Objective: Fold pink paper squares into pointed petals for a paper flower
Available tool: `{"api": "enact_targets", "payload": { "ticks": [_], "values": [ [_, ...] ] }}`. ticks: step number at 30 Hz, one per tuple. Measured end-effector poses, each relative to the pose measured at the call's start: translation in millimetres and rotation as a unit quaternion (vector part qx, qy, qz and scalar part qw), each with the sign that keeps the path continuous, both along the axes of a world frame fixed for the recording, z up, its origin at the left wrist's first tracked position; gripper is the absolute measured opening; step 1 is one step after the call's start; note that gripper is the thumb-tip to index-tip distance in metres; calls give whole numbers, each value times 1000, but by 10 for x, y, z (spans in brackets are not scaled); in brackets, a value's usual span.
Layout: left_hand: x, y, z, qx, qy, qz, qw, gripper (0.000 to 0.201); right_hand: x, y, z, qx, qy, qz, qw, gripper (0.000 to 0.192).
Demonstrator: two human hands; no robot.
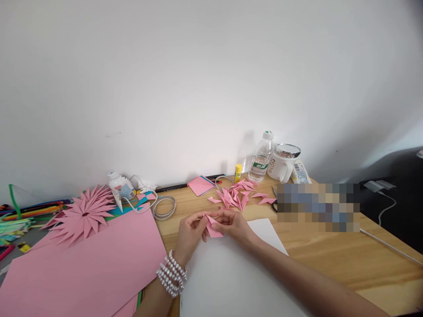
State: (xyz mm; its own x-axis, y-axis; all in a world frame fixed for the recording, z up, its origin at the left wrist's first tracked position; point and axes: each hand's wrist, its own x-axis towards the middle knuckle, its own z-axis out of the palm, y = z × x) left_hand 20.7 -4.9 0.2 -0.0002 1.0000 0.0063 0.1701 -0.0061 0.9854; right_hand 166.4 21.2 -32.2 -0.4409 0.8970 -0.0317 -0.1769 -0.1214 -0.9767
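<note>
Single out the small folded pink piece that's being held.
The folded piece pinched by the left hand and right hand, above the white sheet; the other loose pieces lie scattered on the wooden table, beyond the hands.

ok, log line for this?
left hand: pinching pink paper | right hand: pinching same paper | below: white sheet | beyond: folded pink pieces

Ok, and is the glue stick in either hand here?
No, the glue stick stands near the bottle, while the left hand and right hand hold folded paper.
</note>
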Motion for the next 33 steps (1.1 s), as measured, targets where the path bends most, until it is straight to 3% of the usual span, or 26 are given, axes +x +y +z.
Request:
{"api": "enact_targets", "payload": {
  "ticks": [4,15,23,33],
  "values": [
    [-8,3,15,11,-1,4,1000,22,-4,-24,41,-9,8,10,1000,40],
    [-12,5,-25,-5,-44,5,999,21,18,2,-20,-49,31,22,998,47],
    [-34,7,-23,9,-35,24,999,20,7,-31,71,-26,48,34,998,34],
    [-27,14,54,-24,-70,13,997,19,-6,-20,46,-12,23,27,999,43]
  ]
}}
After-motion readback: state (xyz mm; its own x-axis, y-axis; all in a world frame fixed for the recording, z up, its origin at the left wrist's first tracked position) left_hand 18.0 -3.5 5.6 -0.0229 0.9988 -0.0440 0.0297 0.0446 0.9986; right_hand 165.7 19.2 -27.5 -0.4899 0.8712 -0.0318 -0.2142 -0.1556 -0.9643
